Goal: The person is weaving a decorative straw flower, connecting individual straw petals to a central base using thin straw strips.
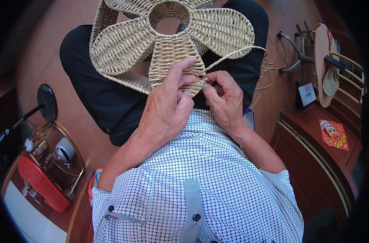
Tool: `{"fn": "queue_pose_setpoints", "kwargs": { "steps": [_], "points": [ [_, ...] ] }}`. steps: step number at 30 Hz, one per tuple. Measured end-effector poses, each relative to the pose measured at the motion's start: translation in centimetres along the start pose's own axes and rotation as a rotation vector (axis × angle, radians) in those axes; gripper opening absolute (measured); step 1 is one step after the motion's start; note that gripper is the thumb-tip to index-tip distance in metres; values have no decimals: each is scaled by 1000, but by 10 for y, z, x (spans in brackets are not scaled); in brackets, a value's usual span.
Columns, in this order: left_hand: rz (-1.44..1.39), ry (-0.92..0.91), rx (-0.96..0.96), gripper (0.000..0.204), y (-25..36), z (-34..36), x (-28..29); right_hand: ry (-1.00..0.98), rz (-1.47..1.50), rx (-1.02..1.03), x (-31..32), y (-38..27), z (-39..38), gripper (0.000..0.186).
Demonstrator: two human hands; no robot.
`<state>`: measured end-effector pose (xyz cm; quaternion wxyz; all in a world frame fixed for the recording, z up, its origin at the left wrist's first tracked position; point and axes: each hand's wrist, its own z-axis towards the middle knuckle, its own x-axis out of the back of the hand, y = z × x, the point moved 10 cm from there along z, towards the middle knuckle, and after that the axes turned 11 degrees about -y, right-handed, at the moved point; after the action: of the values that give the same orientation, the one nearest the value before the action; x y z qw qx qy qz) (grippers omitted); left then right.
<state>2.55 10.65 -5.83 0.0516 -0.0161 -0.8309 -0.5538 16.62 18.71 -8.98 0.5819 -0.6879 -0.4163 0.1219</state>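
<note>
A pale woven straw piece (121, 40), shaped like a flower with several petals round an open centre ring, rests across my lap on dark trousers. My left hand (170, 105) grips the lower middle petal, index finger lying across the weave and thumb bent near its bottom edge. My right hand (223, 99) is closed in a pinch at that petal's lower right edge, beside my left fingertips. A loose straw cord (237, 53) runs from that edge up and to the right over my thigh. What exactly my right fingertips hold is hard to make out.
Loose cords (269, 65) lie on the wooden floor at right, near a metal-legged stand (292, 52), a round board (323, 44) and a red card (333, 133) on dark red furniture. At left are a round black base (46, 101) and a shelf holding a red basket (42, 182).
</note>
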Motion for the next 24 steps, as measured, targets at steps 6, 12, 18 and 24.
{"fn": "queue_pose_setpoints", "kwargs": {
  "steps": [6, 12, 18, 24],
  "points": [
    [47, 93, -50, 57, 1, -2, 0, 18, -157, 108, 15, -21, 1, 11],
    [57, 204, -131, 31, 5, -4, 4, -32, 350, -185, 8, 10, -2, 8],
    [331, 260, -319, 17, 27, -3, 2, -205, 720, -288, -15, 24, -3, 10],
    [467, 188, -364, 25, 37, 5, -10, -48, 323, -147, 4, 7, -3, 10]
  ]
}}
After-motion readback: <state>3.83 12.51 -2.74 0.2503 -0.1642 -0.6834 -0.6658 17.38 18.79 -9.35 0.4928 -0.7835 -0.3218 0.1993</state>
